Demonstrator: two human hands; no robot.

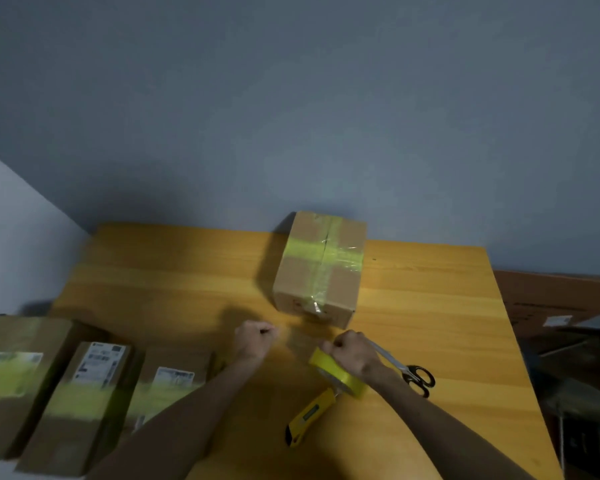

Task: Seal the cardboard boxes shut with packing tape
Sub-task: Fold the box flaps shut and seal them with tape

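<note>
Right hand (pixel 350 353) grips tape roll (pixel 336 374); left hand (pixel 255 341) pinches strip.

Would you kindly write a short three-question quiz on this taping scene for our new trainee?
1. True or false: the right hand holds the yellow tape roll.
2. What crosses the top of the box at the table's far edge? A) string B) yellow tape C) nothing
3. Which tool lies just right of the right hand?

Key: 1 true; 2 B; 3 scissors. The left hand pinches the pulled tape end.
</note>
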